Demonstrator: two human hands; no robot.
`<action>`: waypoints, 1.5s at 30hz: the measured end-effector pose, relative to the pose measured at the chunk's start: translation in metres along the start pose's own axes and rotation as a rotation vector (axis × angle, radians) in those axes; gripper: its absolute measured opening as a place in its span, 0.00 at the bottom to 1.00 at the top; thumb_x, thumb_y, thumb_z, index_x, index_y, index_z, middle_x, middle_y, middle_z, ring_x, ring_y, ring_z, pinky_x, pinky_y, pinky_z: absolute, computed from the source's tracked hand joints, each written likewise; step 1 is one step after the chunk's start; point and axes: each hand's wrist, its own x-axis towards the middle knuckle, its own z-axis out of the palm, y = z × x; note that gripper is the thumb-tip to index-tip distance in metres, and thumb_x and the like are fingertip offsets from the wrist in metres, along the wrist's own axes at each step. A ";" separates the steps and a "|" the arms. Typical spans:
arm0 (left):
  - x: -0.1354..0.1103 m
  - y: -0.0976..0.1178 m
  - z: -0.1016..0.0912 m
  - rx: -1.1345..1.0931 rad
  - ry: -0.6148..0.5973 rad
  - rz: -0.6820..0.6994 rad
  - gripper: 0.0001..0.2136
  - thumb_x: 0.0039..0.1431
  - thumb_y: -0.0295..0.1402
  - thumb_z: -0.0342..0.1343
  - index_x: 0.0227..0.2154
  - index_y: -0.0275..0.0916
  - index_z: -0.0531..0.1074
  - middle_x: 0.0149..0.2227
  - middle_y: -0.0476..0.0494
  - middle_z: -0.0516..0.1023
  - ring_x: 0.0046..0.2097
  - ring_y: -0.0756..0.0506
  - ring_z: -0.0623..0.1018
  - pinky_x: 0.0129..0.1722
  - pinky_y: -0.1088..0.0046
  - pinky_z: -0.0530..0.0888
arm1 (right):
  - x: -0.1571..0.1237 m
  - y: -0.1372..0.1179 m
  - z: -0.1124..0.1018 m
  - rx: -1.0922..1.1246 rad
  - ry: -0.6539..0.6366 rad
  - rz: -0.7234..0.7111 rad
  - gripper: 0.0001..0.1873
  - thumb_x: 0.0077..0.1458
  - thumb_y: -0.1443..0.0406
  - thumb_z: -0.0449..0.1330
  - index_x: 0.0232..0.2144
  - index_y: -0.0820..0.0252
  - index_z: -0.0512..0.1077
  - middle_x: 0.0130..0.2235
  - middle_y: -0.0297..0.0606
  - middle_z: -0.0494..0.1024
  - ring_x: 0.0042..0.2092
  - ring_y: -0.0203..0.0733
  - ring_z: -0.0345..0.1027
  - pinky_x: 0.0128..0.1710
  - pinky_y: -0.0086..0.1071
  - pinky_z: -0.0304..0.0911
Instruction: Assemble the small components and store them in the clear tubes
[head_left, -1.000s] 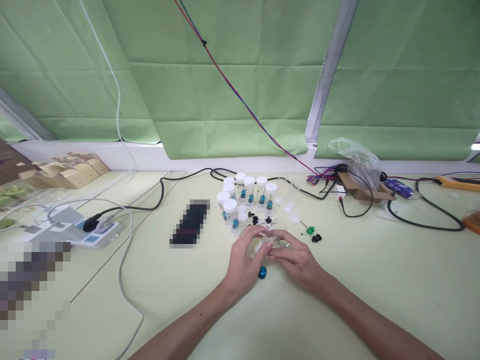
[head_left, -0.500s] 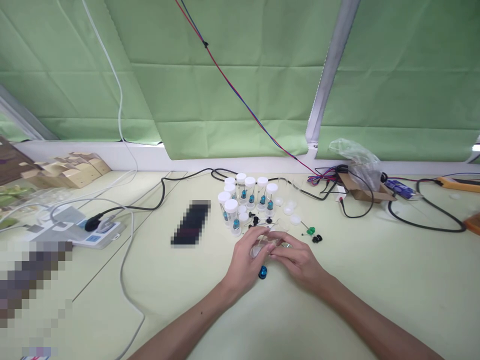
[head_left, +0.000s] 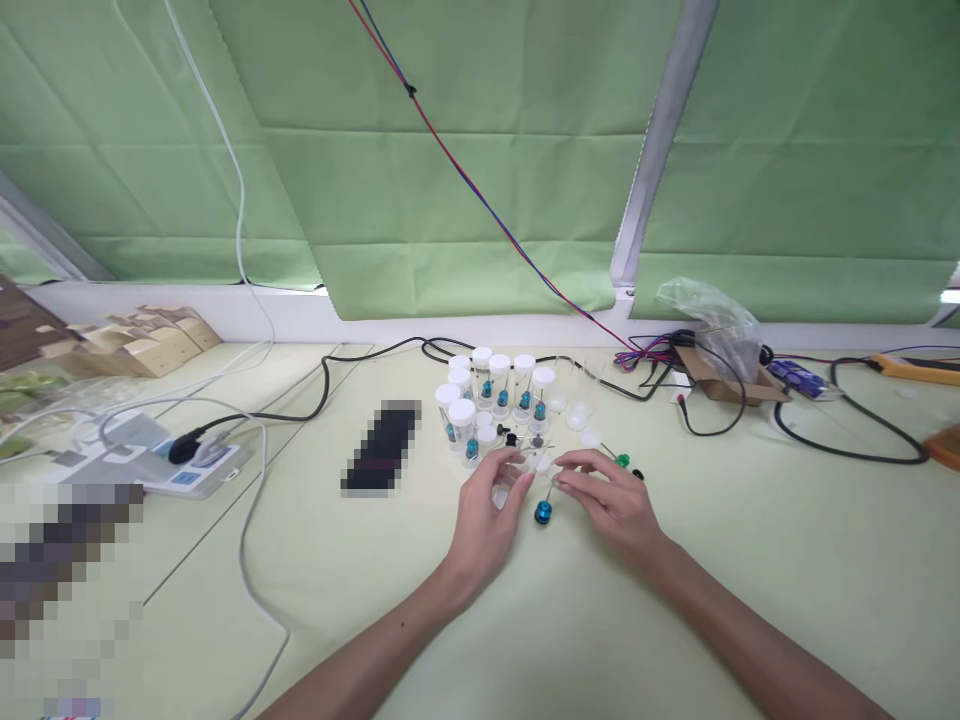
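A power strip (head_left: 196, 462) lies at left, a cardboard box (head_left: 726, 382) under a plastic bag (head_left: 705, 310) at right, green blinds (head_left: 450, 170) behind.

Vial cluster (head_left: 491, 395), loose caps (head_left: 581, 420) block beyond left hand (head_left: 487, 515); near table (head_left: 600, 640) free; cable (head_left: 705, 425) loops far right

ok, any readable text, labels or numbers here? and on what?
No text is legible.
Power strip: blue stickers, too blurred.
Blue packet by the cardboard box: print too small.
White-capped vials: no labels visible.
Blue component at the right hand: no marking legible.
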 end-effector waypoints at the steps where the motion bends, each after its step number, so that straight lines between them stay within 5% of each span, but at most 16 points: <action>1: 0.000 0.000 0.000 0.010 0.008 -0.007 0.11 0.61 0.38 0.53 0.44 0.40 0.68 0.43 0.43 0.75 0.41 0.47 0.75 0.43 0.68 0.72 | 0.001 0.000 -0.002 -0.004 0.048 0.013 0.11 0.58 0.73 0.57 0.37 0.55 0.76 0.39 0.42 0.76 0.39 0.42 0.71 0.34 0.34 0.68; 7: -0.001 -0.002 0.001 0.085 -0.009 0.012 0.12 0.60 0.38 0.53 0.45 0.39 0.69 0.41 0.43 0.75 0.39 0.47 0.74 0.42 0.68 0.71 | 0.003 0.002 -0.010 -0.067 0.360 0.217 0.07 0.57 0.72 0.59 0.32 0.58 0.76 0.31 0.38 0.74 0.32 0.39 0.68 0.31 0.34 0.65; 14: 0.000 -0.002 0.000 0.203 -0.049 0.075 0.11 0.59 0.37 0.55 0.43 0.39 0.71 0.40 0.44 0.76 0.37 0.47 0.73 0.38 0.69 0.71 | 0.003 0.006 -0.013 -0.044 0.518 0.442 0.07 0.58 0.65 0.59 0.29 0.60 0.74 0.27 0.35 0.70 0.26 0.35 0.62 0.25 0.31 0.60; 36: -0.005 0.001 0.001 0.235 -0.114 0.093 0.12 0.57 0.35 0.56 0.43 0.40 0.72 0.41 0.43 0.76 0.36 0.46 0.73 0.37 0.68 0.72 | 0.003 -0.001 -0.010 -0.055 0.443 0.354 0.08 0.57 0.67 0.58 0.26 0.60 0.73 0.26 0.35 0.70 0.26 0.36 0.64 0.26 0.32 0.60; 45: -0.006 0.003 0.002 0.200 -0.157 0.121 0.11 0.57 0.36 0.57 0.43 0.40 0.72 0.40 0.43 0.76 0.38 0.45 0.75 0.38 0.68 0.73 | 0.004 -0.009 -0.008 0.033 0.534 0.429 0.07 0.58 0.65 0.58 0.29 0.60 0.74 0.26 0.34 0.69 0.25 0.36 0.63 0.23 0.31 0.60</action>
